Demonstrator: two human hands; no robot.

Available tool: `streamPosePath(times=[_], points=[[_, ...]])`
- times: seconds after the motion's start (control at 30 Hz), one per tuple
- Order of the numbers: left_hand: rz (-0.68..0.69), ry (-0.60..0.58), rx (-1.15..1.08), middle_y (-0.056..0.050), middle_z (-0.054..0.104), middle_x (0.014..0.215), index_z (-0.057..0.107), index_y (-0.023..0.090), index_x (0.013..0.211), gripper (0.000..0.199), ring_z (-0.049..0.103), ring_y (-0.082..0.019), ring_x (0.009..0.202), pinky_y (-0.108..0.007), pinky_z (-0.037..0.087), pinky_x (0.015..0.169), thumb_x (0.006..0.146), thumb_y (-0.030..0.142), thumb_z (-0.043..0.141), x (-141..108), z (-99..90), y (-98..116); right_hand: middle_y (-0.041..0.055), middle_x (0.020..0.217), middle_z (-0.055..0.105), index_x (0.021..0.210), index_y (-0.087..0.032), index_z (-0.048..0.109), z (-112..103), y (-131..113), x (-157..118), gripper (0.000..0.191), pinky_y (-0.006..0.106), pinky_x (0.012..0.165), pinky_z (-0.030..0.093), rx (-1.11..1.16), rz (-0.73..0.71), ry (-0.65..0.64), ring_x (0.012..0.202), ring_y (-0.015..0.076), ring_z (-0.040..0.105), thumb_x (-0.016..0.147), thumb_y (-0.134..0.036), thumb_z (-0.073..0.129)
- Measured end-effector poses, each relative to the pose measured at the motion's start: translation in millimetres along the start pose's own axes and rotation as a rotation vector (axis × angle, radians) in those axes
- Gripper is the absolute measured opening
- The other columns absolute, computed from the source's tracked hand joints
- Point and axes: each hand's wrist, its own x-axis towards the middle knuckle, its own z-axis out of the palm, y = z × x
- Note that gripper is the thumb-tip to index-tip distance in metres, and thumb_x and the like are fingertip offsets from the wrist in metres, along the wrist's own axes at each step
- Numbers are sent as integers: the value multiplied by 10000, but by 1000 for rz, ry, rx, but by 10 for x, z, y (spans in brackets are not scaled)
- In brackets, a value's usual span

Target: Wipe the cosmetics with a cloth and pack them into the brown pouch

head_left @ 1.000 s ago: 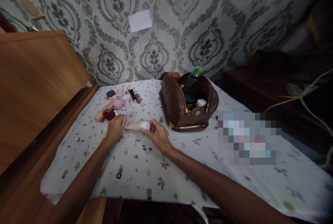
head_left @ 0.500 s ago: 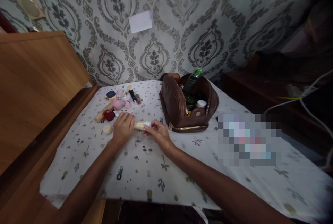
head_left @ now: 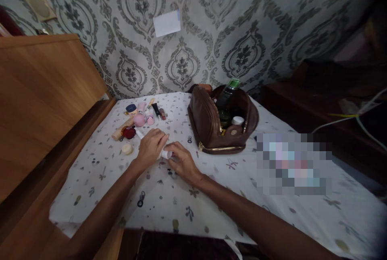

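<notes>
My left hand (head_left: pixel 151 147) is closed around a small tube with a white cap (head_left: pixel 166 154), covering most of its body. My right hand (head_left: pixel 183 163) is at the capped end, its thumb and fingers closed on the tube from the right. Left of my left hand lies a small round cream-coloured jar (head_left: pixel 127 148). A dark red round container (head_left: pixel 129 132) and a slim white piece (head_left: pixel 139 133) are just beyond that hand; how the white piece joins anything is hidden. To the right of my hands stands an open brown cosmetic bag (head_left: pixel 205 119).
A green-capped bottle (head_left: pixel 231 88) and a white-lidded jar (head_left: pixel 238 120) poke up inside the bag. Several cosmetics, including a pink round item (head_left: pixel 139 120) and a black tube (head_left: pixel 156 111), lie at the back left. A blurred-out object (head_left: pixel 290 163) lies right. A wooden panel (head_left: pixel 45 90) borders the left.
Both hands have shifted slightly right and closer together. The tube has turned so its cap points more toward me, and its pale yellow body is now hidden by my left hand.
</notes>
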Motion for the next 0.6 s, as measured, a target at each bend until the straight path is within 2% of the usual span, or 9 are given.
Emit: streamPosePath(times=[0.07,0.13,0.23,0.3,0.47,0.6], points=[[-43,14,-22,-21,521,663,509,216,592,322,483,-197,733,-314,344,715,883,353,512,16,3,-84,44,964,574,1000,-219,643,-9,-4,-8,337,307,787,515,-26,-17,13,940,179,579,730,-45,540],[-131,77,-77,-22,529,646,515,215,570,307,473,-194,717,-304,345,701,839,357,561,40,-59,-241,47,999,572,1016,-218,637,-7,12,-10,321,308,802,522,26,-3,46,977,181,583,745,-70,549],[-282,183,-196,-2,507,574,504,210,530,341,431,-163,611,-277,334,610,787,411,603,75,-166,-484,43,1014,569,1011,-213,628,22,41,-8,274,312,835,529,129,30,73,989,174,601,758,-120,575],[-373,226,-299,14,474,514,498,204,507,405,405,-139,537,-263,314,540,768,498,596,84,-172,-579,36,1007,585,1006,-215,615,48,43,-1,271,313,839,531,198,71,90,966,170,618,744,-148,601],[-594,368,-630,50,457,492,494,199,574,519,418,-104,446,-246,350,468,653,702,592,57,23,-544,29,1009,649,935,-214,571,56,-9,41,310,326,819,533,350,255,182,876,175,650,663,-242,718],[-688,467,-816,84,413,462,455,199,561,547,374,-68,399,-221,320,423,511,653,756,50,65,-452,22,903,667,850,-209,562,13,-47,71,343,333,774,536,374,315,201,818,187,652,619,-327,784]])
